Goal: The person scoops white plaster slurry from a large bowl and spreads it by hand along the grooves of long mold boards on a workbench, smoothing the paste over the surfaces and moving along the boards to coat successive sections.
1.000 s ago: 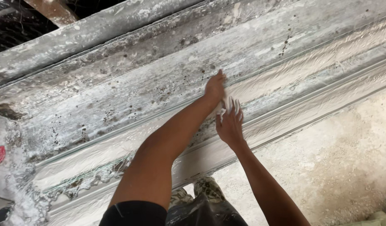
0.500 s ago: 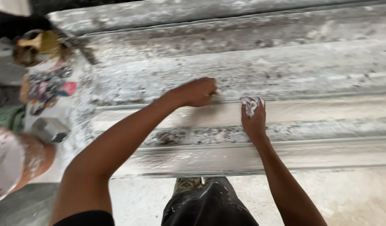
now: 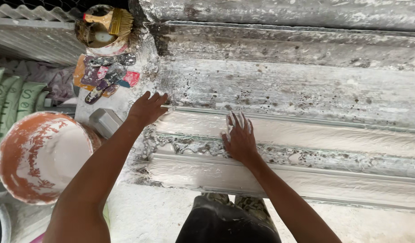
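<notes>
Plaster-caked workbench [image 3: 284,85], grey and speckled, carrying a long white moulded cornice strip [image 3: 306,135] running left to right. Left hand [image 3: 148,108]: fingers spread and released, palm down at the strip's left end, holding nothing. Right hand [image 3: 239,138]: fingers splayed flat, pressing wet white plaster onto the strip's middle ridge. Orange bucket [image 3: 38,155], plaster-coated inside, stands at the left, near the left forearm. Small pot with a wooden brush [image 3: 109,20] at top left; stained scrapers [image 3: 106,76] lie just below it.

Soft, even daylight; no hard shadows; mild glare on wet white plaster; sharp focus throughout.
</notes>
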